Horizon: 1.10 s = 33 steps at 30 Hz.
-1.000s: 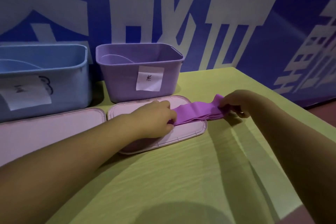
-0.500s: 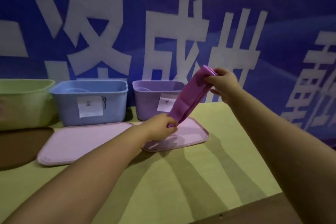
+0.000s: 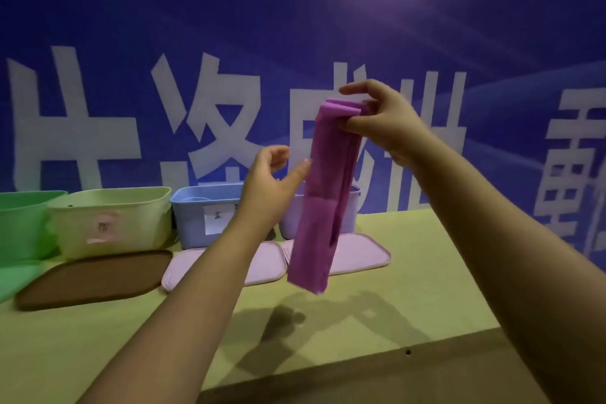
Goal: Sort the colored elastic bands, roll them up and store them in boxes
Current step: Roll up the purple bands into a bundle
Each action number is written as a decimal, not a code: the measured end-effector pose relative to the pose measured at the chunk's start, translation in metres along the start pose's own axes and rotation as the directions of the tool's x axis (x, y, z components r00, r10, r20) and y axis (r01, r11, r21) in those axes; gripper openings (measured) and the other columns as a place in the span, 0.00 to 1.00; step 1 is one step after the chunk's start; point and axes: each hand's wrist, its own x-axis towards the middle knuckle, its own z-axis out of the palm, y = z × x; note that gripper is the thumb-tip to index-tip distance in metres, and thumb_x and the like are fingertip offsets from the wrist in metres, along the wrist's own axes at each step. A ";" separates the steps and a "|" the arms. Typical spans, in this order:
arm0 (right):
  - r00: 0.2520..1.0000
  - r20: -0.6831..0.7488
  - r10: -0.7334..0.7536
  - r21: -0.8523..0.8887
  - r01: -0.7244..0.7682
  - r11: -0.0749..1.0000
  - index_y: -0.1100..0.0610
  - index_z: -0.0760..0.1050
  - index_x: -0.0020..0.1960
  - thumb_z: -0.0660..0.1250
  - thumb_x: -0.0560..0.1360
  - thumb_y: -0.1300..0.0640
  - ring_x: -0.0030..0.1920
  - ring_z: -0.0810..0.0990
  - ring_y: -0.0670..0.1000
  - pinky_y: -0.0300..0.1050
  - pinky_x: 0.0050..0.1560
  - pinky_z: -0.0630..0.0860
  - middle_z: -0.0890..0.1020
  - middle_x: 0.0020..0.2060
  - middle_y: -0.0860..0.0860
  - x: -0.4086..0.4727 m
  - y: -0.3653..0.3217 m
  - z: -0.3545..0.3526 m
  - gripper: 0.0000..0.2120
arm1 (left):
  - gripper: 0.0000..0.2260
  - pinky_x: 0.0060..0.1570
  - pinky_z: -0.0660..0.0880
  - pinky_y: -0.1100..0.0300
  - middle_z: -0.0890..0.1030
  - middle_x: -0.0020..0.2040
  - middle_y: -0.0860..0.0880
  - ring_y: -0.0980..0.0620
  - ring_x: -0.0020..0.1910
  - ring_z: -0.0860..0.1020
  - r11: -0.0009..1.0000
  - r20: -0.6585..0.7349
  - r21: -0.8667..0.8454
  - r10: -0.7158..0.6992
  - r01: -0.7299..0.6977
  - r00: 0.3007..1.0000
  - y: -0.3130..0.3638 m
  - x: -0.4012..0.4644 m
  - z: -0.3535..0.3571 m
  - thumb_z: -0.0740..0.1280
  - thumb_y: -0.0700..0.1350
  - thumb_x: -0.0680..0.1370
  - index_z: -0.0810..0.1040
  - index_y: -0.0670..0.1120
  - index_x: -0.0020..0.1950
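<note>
while the room behind is mostly one thing, the list runs from big to small.
backdrop: blue banner [image 3: 295,26] with large white characters fills the wall behind the surface.
surface: yellow-green top [image 3: 393,305], its near edge a brown strip; shadows of the arms fall across it.
boxes: four open tubs in a row at the back, against the banner: green box [image 3: 19,226] at far left, pale yellow box [image 3: 111,220], blue box [image 3: 203,210], purple box [image 3: 349,210] partly hidden behind the band. paper labels on the yellow and blue ones; the writing is too small to read.
lids: brown lid [image 3: 91,279] flat in front of the yellow box; two pink lids side by side, left pink lid [image 3: 183,269] and right pink lid [image 3: 360,256], in front of the blue and purple boxes.
band: purple elastic band [image 3: 321,200], folded into several layers, hangs upright in the air above the right pink lid, lower end free.
right hand [image 3: 383,121]: grip pinched on the band's top end, thumb and fingers clamped on the fold.
left hand [image 3: 272,187]: raised just beside the band's middle, grip apart, thumb tip close to the band's edge; whether it touches is unclear.
</note>
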 end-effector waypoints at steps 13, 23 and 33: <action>0.953 0.301 -0.035 0.161 -0.014 0.987 0.49 0.69 0.61 0.70 0.70 0.67 0.44 0.82 0.51 0.47 0.46 0.81 0.79 0.43 0.52 -0.151 0.015 0.075 0.24 | 0.14 0.49 0.78 0.59 0.84 0.48 0.52 0.55 0.50 0.82 0.982 0.265 -0.119 -0.108 0.144 0.958 0.013 -0.135 -0.071 0.68 0.36 0.73 0.81 0.51 0.54; 0.969 -0.053 -0.240 0.205 0.245 0.947 0.41 0.74 0.54 0.68 0.70 0.56 0.54 0.78 0.48 0.35 0.48 0.76 0.73 0.58 0.49 -0.197 0.057 0.115 0.15 | 0.15 0.42 0.77 0.65 0.84 0.41 0.55 0.59 0.42 0.81 0.986 0.137 -0.069 -0.139 0.150 0.981 -0.011 -0.166 -0.068 0.71 0.34 0.71 0.83 0.56 0.46; 0.975 -0.083 -0.206 0.379 0.222 0.899 0.39 0.75 0.46 0.68 0.69 0.61 0.47 0.78 0.55 0.46 0.39 0.75 0.75 0.59 0.49 -0.206 0.067 0.116 0.16 | 0.25 0.37 0.76 0.60 0.84 0.48 0.47 0.52 0.45 0.81 0.879 0.381 -0.339 -0.197 0.334 0.903 -0.019 -0.169 -0.081 0.70 0.68 0.64 0.83 0.52 0.53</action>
